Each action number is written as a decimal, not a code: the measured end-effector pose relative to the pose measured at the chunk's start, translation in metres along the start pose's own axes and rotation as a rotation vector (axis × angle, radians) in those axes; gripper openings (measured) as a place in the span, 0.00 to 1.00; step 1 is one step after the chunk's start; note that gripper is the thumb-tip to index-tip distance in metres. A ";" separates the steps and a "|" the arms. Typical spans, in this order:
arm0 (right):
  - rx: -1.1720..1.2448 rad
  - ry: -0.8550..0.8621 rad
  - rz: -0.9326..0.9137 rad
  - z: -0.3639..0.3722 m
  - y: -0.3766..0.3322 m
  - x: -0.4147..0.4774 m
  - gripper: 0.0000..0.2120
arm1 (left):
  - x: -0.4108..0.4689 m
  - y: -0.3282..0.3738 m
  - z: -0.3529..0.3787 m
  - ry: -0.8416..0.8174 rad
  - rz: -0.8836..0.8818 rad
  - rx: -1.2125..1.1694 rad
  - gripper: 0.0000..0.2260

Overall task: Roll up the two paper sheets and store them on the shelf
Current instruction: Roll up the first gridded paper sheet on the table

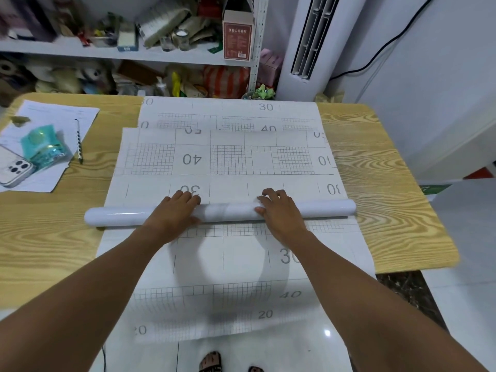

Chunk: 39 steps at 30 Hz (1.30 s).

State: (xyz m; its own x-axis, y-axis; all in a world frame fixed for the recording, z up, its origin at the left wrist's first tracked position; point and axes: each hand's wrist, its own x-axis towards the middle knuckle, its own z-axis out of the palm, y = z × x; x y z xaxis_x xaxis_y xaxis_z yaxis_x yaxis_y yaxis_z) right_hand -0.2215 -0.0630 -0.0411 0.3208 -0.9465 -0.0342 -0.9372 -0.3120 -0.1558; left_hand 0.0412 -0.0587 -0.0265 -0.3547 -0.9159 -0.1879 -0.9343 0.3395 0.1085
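Two white sheets printed with grids and numbers lie stacked on the wooden table (375, 157). The upper sheet (228, 159) is partly wound into a glossy white roll (118, 217) lying across the table. My left hand (177, 210) and my right hand (279, 210) both press down on top of the roll, fingers curled over its far side. The lower sheet (230, 267) stretches flat from the far table edge to beyond the near edge, where it hangs down. The white metal shelf (112, 53) stands behind the table, crowded with items.
At the table's left lie loose papers (53, 114), a pencil (78, 140), a teal packet (43, 146) and a phone (13, 167). A red box (237, 36) stands on the shelf. A white air conditioner (308, 41) stands right of it. My feet show below.
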 end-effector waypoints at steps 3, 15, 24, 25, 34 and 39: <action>0.115 -0.002 -0.010 -0.001 -0.002 0.001 0.22 | 0.001 0.000 0.000 -0.022 -0.003 -0.006 0.18; 0.103 -0.010 -0.023 -0.002 -0.010 0.005 0.18 | 0.002 -0.005 0.001 -0.012 -0.012 0.060 0.15; -0.034 0.008 -0.044 0.000 -0.005 0.007 0.14 | 0.003 -0.002 0.001 -0.010 0.000 -0.038 0.29; -0.035 0.010 -0.049 0.000 -0.005 0.007 0.14 | 0.004 -0.001 0.001 -0.003 -0.003 -0.036 0.27; 0.048 -0.004 -0.015 -0.003 0.002 0.010 0.16 | 0.011 -0.003 0.004 0.015 -0.024 -0.057 0.16; 0.088 -0.013 -0.036 -0.001 0.008 0.005 0.22 | 0.011 -0.004 0.005 0.060 -0.002 0.012 0.13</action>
State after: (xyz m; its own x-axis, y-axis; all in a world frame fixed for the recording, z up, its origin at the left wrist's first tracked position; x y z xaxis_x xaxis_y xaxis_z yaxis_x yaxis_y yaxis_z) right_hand -0.2275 -0.0701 -0.0414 0.3559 -0.9337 -0.0395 -0.9096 -0.3364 -0.2438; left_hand 0.0412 -0.0689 -0.0340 -0.3507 -0.9275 -0.1292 -0.9354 0.3403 0.0961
